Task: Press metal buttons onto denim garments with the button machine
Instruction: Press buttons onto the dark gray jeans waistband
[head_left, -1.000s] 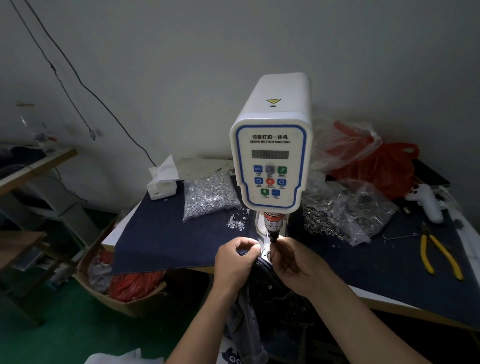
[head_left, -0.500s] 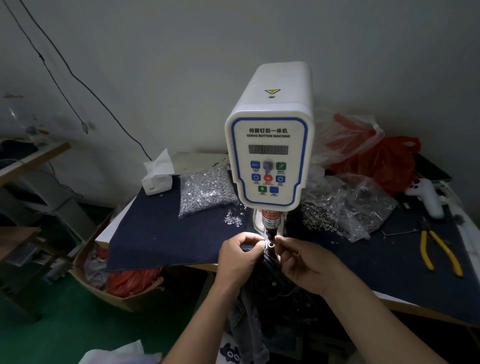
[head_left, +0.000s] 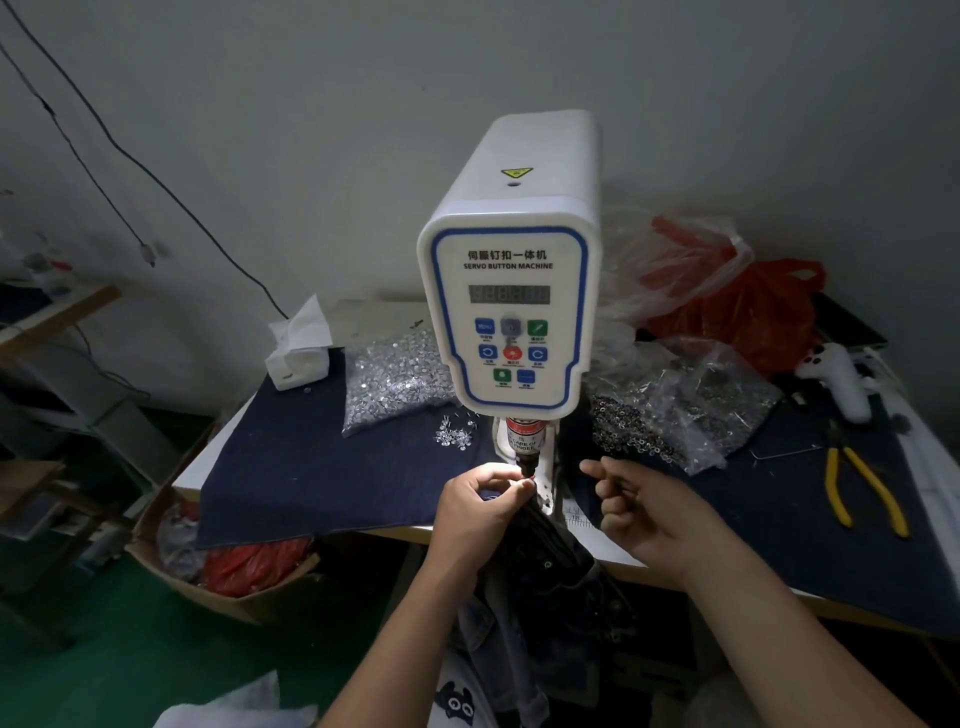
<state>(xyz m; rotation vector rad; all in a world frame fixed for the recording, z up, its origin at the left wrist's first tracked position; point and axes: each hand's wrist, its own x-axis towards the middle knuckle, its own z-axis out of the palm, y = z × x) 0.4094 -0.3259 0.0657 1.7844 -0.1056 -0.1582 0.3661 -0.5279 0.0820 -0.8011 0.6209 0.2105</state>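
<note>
**Denim held under the press head, right hand off to the side**

Nearest you, the dark denim garment (head_left: 550, 566) hangs down off the front edge of the counter (head_left: 613, 558), its upper end drawn up to the base of the button machine (head_left: 511, 291).

Your left hand (head_left: 475, 512) pinches that upper edge of the denim, fingertips curled right beneath the black press tip (head_left: 526, 464). Your right hand (head_left: 641, 512) sits just right of the machine column, apart from the garment, fingers loosely curled with the forefinger out; it holds nothing you can make out.

Behind the left hand, dark blue cloth (head_left: 322, 467) covers the counter. On it lie a few loose silver studs (head_left: 456, 432), then a clear bag of silver buttons (head_left: 397, 376), then a white tissue pack (head_left: 298, 353).

Right of the machine: a clear bag of dark ring parts (head_left: 675, 410), yellow-handled pliers (head_left: 865, 491), a white controller (head_left: 836, 376), and red plastic bags (head_left: 758, 312) toward the wall.
</note>
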